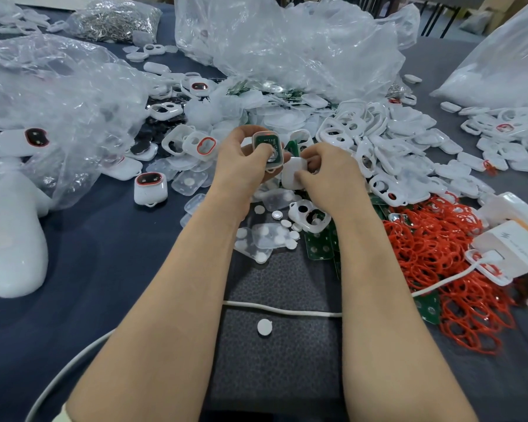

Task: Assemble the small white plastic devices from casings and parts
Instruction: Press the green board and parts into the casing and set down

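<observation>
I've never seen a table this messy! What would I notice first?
In the middle, the left hand holds an open casing and the right hand a white cover. A bright heap of red rings lies on the right; big clear bags sprawl behind.

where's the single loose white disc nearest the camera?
Head view, low centre: the white disc lies alone on the dark textured mat, just on the near side of the white cable that crosses the mat.
</observation>
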A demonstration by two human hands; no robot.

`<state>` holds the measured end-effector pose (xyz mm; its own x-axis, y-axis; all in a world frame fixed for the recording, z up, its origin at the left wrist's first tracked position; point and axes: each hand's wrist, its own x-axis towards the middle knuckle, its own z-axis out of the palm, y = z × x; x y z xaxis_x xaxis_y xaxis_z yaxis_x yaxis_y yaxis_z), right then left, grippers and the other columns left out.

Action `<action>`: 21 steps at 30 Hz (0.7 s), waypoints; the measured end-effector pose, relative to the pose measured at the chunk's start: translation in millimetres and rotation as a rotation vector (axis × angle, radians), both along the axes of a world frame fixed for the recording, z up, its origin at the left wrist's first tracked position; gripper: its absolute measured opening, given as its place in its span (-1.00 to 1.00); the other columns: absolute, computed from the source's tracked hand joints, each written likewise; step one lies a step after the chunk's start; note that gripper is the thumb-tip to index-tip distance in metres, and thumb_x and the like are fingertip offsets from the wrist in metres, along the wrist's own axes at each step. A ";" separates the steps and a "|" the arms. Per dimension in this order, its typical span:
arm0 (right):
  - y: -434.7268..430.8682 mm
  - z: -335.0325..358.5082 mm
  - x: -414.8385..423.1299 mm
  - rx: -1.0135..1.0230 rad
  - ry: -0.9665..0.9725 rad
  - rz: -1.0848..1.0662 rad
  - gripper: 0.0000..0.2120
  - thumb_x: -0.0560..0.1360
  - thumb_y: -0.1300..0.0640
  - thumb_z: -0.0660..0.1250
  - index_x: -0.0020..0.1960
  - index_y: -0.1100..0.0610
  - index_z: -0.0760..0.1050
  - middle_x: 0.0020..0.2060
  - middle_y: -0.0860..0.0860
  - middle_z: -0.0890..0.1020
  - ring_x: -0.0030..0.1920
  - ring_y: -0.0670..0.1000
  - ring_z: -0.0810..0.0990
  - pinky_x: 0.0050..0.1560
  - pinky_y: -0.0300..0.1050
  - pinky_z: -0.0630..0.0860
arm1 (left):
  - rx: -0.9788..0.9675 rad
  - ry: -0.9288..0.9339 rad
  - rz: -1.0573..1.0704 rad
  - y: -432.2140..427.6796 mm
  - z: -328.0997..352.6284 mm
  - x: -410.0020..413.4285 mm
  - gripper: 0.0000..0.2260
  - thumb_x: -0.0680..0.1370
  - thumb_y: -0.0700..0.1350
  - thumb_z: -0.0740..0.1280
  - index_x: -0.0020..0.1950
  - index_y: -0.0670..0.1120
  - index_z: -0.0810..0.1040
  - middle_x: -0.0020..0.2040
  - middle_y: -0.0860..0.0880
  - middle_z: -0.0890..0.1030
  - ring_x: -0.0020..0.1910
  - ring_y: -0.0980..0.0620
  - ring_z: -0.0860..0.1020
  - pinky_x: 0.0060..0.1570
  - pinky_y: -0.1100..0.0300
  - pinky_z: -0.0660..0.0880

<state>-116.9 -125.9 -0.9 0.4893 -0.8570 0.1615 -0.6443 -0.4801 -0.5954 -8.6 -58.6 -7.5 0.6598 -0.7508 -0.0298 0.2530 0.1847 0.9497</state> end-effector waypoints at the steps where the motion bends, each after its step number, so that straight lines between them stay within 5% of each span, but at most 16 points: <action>1: 0.7 0.0 -0.3 0.008 0.002 0.012 -0.69 0.47 0.20 0.34 0.21 0.13 0.50 0.07 0.09 0.59 0.09 0.10 0.54 0.16 0.01 0.47 | -0.008 0.005 -0.003 0.0 -0.3 -0.3 -0.78 0.56 -0.39 0.17 -0.04 -0.07 0.43 -0.13 -0.10 0.61 -0.24 0.01 0.69 -0.22 0.20 0.61; 6: 1.3 0.2 -1.6 0.012 -0.015 0.054 -0.73 0.48 0.20 0.35 0.17 0.11 0.47 -0.07 0.01 0.57 -0.02 0.03 0.52 -0.03 -0.10 0.46 | -0.033 0.125 -0.008 0.5 0.8 2.5 -0.81 0.58 -0.38 0.16 0.00 -0.10 0.43 -0.04 -0.17 0.62 -0.19 -0.02 0.68 -0.17 0.19 0.63; 8: 0.2 1.3 -2.5 0.057 -0.126 0.038 -0.78 0.51 0.19 0.32 0.15 0.11 0.45 -0.17 -0.05 0.53 -0.11 -0.01 0.51 -0.16 -0.20 0.42 | -0.022 0.151 -0.013 0.6 2.0 2.5 -0.81 0.59 -0.38 0.16 0.00 -0.10 0.43 -0.01 -0.18 0.62 -0.19 -0.02 0.68 -0.12 0.17 0.62; 13: -4.9 6.2 -5.4 0.306 -0.478 -0.017 -0.86 0.53 0.27 0.31 0.06 0.12 0.48 -0.20 0.00 0.54 -0.17 -0.03 0.52 -0.09 -0.10 0.53 | 0.019 0.173 0.010 -0.6 4.0 2.2 -0.84 0.61 -0.33 0.13 0.02 -0.09 0.42 0.08 -0.20 0.59 -0.21 0.00 0.67 -0.16 0.20 0.59; 21: -3.7 9.2 -5.3 0.623 -0.794 0.042 -0.84 0.53 0.31 0.31 -0.04 0.06 0.51 -0.10 0.02 0.61 -0.13 -0.05 0.60 -0.20 -0.28 0.56 | 0.053 0.218 0.025 -2.5 4.8 3.5 -0.88 0.65 -0.19 0.15 -0.04 -0.09 0.44 -0.15 -0.12 0.60 -0.32 0.05 0.61 -0.20 0.16 0.60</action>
<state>-122.2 -129.6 8.3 0.4667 -0.8842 -0.0164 0.0583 0.0493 -0.9971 -5.2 -61.1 -2.7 0.6516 -0.7281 -0.2130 0.4494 0.1442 0.8816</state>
